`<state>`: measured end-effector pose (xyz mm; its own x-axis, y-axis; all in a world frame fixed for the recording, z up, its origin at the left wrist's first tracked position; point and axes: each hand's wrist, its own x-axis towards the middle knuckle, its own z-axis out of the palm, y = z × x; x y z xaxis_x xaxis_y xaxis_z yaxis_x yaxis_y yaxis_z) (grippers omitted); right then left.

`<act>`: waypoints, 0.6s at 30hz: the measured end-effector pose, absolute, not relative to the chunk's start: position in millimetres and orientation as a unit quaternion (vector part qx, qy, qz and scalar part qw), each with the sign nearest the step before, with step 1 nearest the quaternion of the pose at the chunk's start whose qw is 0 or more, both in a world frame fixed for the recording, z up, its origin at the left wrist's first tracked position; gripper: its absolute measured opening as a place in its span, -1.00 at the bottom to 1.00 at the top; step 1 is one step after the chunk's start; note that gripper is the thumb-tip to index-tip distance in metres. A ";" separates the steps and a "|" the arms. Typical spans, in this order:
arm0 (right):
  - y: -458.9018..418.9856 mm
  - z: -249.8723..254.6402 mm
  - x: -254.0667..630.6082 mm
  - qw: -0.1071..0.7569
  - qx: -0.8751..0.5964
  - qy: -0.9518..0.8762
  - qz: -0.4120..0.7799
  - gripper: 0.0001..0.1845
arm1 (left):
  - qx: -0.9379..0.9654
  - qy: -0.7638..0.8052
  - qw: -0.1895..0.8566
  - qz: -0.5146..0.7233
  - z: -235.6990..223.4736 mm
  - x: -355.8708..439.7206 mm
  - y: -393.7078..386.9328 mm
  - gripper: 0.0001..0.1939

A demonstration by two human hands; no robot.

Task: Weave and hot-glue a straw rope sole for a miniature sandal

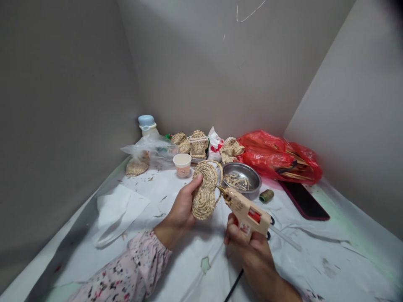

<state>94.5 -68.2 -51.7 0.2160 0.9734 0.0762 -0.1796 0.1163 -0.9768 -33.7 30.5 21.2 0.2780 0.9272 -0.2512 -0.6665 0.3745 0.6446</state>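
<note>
Coiled rope piece (203,201) above table (185,272), pinched in left hand (180,206); right hand (248,247) wraps glue gun (241,205), nozzle (222,190) near piece's edge. Inner rows (205,178) appear complete; outer strand (221,174) stands loose, apparently unattached.

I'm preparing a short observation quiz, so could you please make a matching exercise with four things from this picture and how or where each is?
1. glue gun
2. woven piece
3. thread spool
4. paper cup

A. held in the left hand
B. standing upright, open at the top
C. held in the right hand
D. between the metal bowl and the phone

Pairs: 1-C, 2-A, 3-D, 4-B
</note>
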 end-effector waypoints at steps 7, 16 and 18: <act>-68.6 -50.8 94.2 0.622 -0.483 -0.415 0.456 -0.70 | 0.207 0.312 0.770 0.517 21.5 -33.5 30.3 -0.74; -68.6 -47.5 95.4 0.620 -0.495 -0.419 0.443 -0.71 | 0.206 0.312 0.774 0.511 18.8 -34.1 31.0 -0.73; -68.1 -46.5 95.4 0.625 -0.494 -0.419 0.435 -0.71 | 0.206 0.316 0.774 0.508 18.3 -34.2 30.7 -0.74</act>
<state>95.4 -68.1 -46.5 0.2712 0.9579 0.0946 -0.1292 0.1336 -0.9826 -34.2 30.7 18.3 0.2836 0.9174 -0.2791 -0.6572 0.3979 0.6402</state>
